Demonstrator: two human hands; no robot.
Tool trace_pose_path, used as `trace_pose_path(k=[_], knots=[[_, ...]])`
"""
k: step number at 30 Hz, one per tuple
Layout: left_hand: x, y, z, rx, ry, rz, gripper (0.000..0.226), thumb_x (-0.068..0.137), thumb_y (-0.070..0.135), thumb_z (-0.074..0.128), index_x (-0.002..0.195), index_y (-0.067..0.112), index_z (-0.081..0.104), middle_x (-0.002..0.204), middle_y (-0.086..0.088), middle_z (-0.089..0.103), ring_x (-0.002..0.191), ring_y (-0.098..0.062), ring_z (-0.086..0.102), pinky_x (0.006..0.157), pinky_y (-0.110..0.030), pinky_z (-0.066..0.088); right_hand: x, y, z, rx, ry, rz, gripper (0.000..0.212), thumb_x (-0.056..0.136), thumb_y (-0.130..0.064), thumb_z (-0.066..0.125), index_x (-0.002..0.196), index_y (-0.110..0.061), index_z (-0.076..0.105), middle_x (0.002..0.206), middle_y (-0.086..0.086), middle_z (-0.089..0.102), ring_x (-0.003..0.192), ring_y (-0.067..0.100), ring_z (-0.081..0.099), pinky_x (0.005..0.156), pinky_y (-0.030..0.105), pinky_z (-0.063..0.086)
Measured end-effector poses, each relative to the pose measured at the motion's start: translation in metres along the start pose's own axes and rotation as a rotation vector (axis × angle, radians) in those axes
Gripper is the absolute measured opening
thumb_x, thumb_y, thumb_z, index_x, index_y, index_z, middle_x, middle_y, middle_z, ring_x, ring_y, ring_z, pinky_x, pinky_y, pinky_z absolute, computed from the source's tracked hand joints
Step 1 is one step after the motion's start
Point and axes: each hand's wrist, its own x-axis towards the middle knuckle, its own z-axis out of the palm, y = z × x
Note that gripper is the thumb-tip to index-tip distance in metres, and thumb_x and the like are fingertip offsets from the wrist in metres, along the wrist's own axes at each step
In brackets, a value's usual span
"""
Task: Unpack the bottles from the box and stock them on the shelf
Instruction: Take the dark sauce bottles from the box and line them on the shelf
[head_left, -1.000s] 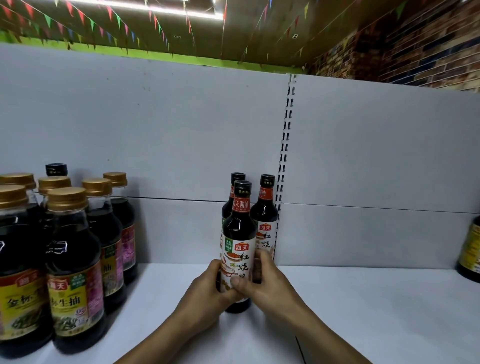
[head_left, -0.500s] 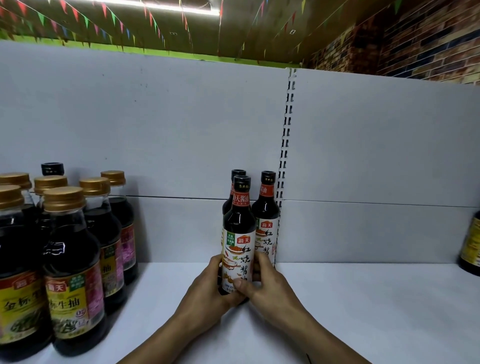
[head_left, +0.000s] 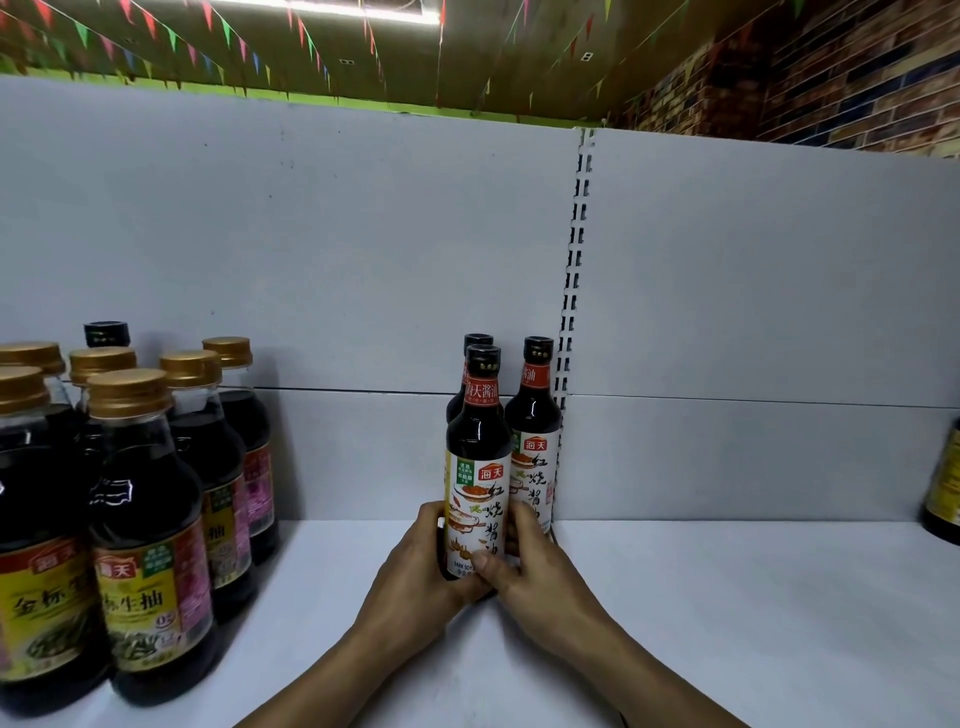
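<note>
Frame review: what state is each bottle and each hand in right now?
Front bottle: upright, capped, base hidden by hands.
Rear bottles: upright, capped, standing just behind it.
Gold-capped bottles: upright, capped, clustered at left.
Edge bottle: cut off at right, cap unseen.
Left hand: fingers curled round the front bottle.
Right hand: thumb and fingers grip the front bottle.

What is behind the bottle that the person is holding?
Behind the held bottle stand two alike: the right bottle, label showing, and the hidden bottle, only its cap and shoulder visible; the rest is covered. Then the grey back wall.
</note>
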Motion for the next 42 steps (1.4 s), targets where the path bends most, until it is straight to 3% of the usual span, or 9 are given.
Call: trace_pose_path(k=[8, 18, 23, 34, 38, 40, 42], knots=[[-0.001, 0.002, 0.0, 0.018, -0.009, 0.014, 0.066, 0.077, 0.038, 0.085, 0.127, 0.041, 0.043, 0.111, 0.027, 0.067, 0.095, 0.014, 0.065, 0.079, -0.013, 0.053, -0.001, 0.001, 0.0, -0.029, -0.006, -0.023, 0.063, 0.091, -0.045, 0.06, 0.146, -0.047, 0.029, 0.145, -0.018, 0.056, 0.131, 0.007, 0.057, 0.111, 0.04, 0.048], [0.001, -0.001, -0.002, 0.002, -0.02, -0.003, 0.07, 0.078, 0.031, 0.087, 0.129, 0.037, 0.04, 0.108, 0.022, 0.07, 0.093, 0.005, 0.071, 0.079, -0.017, 0.056, -0.003, -0.001, -0.004, -0.028, 0.036, -0.019, 0.056, 0.089, -0.043, 0.067, 0.137, -0.048, 0.038, 0.136, -0.018, 0.063, 0.124, 0.004, 0.061, 0.105, 0.038, 0.053], [0.004, -0.006, -0.002, 0.036, 0.017, 0.025, 0.062, 0.074, 0.033, 0.087, 0.122, 0.03, 0.047, 0.119, 0.01, 0.06, 0.1, -0.006, 0.068, 0.085, -0.029, 0.061, -0.003, -0.001, -0.003, -0.039, 0.079, 0.0, 0.054, 0.08, -0.054, 0.068, 0.127, -0.047, 0.042, 0.129, -0.017, 0.066, 0.117, 0.007, 0.065, 0.098, 0.04, 0.056], [0.001, -0.003, -0.006, 0.037, -0.033, 0.034, 0.068, 0.08, 0.022, 0.082, 0.132, 0.036, 0.042, 0.12, 0.008, 0.064, 0.104, -0.007, 0.068, 0.087, -0.033, 0.062, -0.01, -0.008, -0.006, -0.09, 0.074, -0.014, 0.06, 0.078, -0.058, 0.065, 0.131, -0.048, 0.039, 0.129, -0.016, 0.066, 0.115, 0.011, 0.067, 0.096, 0.042, 0.057], [-0.003, 0.006, -0.01, 0.139, 0.026, 0.03, 0.073, 0.081, 0.037, 0.081, 0.14, 0.031, 0.038, 0.127, 0.006, 0.056, 0.107, -0.006, 0.061, 0.09, -0.033, 0.058, -0.014, -0.017, -0.015, -0.131, 0.049, -0.006, 0.069, 0.08, -0.062, 0.061, 0.141, -0.048, 0.034, 0.14, -0.016, 0.06, 0.123, 0.013, 0.063, 0.103, 0.044, 0.053], [-0.007, 0.016, -0.014, 0.202, 0.103, 0.028, 0.08, 0.079, 0.049, 0.08, 0.141, 0.027, 0.036, 0.126, 0.007, 0.048, 0.109, -0.013, 0.056, 0.09, -0.036, 0.054, -0.019, -0.026, -0.024, -0.138, 0.044, -0.009, 0.069, 0.086, -0.056, 0.065, 0.146, -0.042, 0.034, 0.144, -0.014, 0.058, 0.128, 0.011, 0.059, 0.108, 0.043, 0.05], [-0.011, 0.028, -0.017, 0.211, 0.182, 0.059, 0.072, 0.08, 0.049, 0.08, 0.133, 0.022, 0.039, 0.119, 0.006, 0.049, 0.105, -0.016, 0.055, 0.084, -0.034, 0.052, -0.026, -0.035, -0.034, -0.137, 0.038, -0.009, 0.065, 0.093, -0.048, 0.067, 0.149, -0.035, 0.036, 0.145, -0.012, 0.057, 0.129, 0.009, 0.058, 0.11, 0.039, 0.049]])
